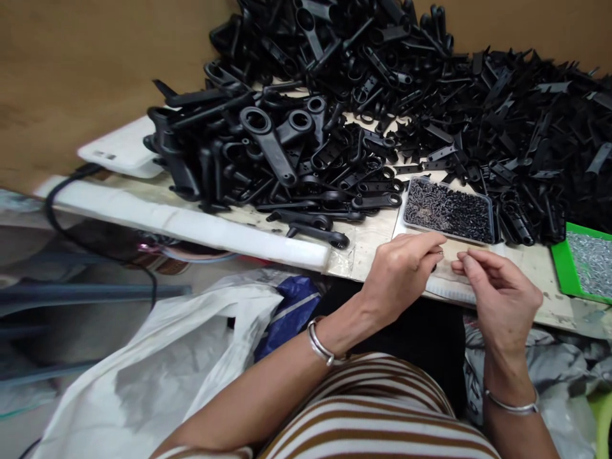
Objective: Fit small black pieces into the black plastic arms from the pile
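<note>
Close together at the table's front edge, my two hands hover just below a clear plastic box point(447, 210) of tiny black and grey parts. My left hand point(401, 264) is closed in a pinch, and a small dark bit shows below its fingers, too small to name. The fingers of my right hand point(502, 287) are also pinched, thumb against forefinger; what they hold, if anything, is too small to make out. A white sheet or pad point(449, 290) lies under the hands.
Black plastic arms with ring ends point(268, 143) are heaped at the left and back. Smaller black plastic parts point(516, 121) pile up at the right. A green tray point(564, 261) holds silvery screws or pins. A white box point(124, 150) with a cable stands far left; a white bag point(157, 370) hangs below.
</note>
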`<state>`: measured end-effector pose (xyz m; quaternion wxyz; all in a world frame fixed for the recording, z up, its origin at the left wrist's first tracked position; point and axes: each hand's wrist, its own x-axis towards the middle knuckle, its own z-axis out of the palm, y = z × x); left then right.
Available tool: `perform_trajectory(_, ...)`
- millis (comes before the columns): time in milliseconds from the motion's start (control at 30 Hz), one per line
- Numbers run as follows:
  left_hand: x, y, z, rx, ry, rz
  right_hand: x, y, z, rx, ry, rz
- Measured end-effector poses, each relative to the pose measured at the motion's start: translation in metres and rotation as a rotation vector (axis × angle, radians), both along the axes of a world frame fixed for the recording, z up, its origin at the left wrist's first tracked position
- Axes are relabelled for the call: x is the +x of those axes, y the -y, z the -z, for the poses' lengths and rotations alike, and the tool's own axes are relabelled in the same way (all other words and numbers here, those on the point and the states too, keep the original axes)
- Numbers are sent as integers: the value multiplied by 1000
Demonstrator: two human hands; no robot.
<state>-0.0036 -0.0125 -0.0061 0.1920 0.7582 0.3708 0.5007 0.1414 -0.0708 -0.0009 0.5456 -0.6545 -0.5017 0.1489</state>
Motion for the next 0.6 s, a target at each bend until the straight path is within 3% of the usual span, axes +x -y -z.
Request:
perform_trajectory(133, -11, -10, -3, -2, -23, 8, 21, -11, -1, -62, 86, 33)
perform_trajectory(300, -20, -16, -2, -16, -31, 75, 53, -50, -9, -172, 682, -111)
perform_trajectory(433, -23, -17, 0, -85, -9, 107, 62, -83, -13, -348, 1068, -151)
perform_trajectory(600, -24, -21, -1, -188, 81, 154, 60, -97, -10, -432, 1180, -165)
